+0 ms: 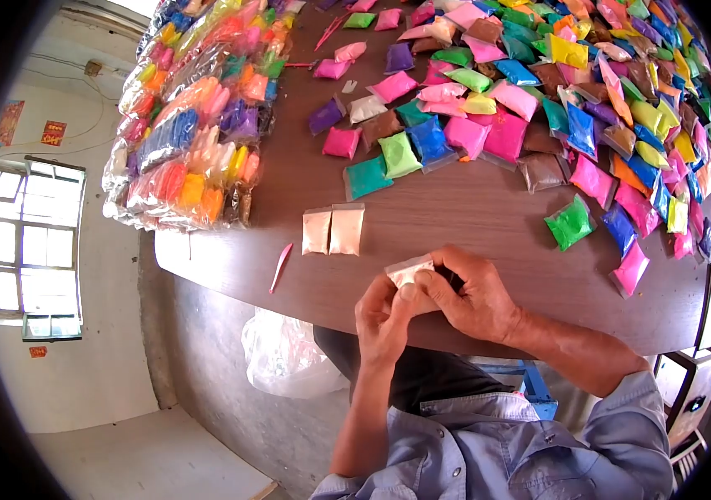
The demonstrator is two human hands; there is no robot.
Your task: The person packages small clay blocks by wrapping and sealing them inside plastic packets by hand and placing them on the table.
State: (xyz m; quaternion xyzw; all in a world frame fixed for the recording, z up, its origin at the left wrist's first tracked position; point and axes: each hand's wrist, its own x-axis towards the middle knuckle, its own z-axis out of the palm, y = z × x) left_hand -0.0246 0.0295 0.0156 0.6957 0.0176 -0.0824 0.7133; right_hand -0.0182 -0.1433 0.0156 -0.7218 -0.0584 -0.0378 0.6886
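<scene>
Both hands pinch one small clear packet [408, 268] with pale contents, held over the table's near edge. My left hand [384, 315] grips its left and lower side, thumb on the front. My right hand [474, 297] closes on its right side, thumb pressed close to the other thumb. Fingers cover much of the packet. Just beyond, two peach-coloured packets [316, 231] lie side by side on the tabletop. To their lower left rests a thin pink-and-white stick-like tool [280, 268].
A big heap of colourful packets [488, 133] spreads over the table's [447, 208] back and right. Stacked clear bags of coloured packets [193, 142] stand at the left edge. A single green packet [570, 223] lies right of my hands. Below hangs a white plastic bag [284, 354].
</scene>
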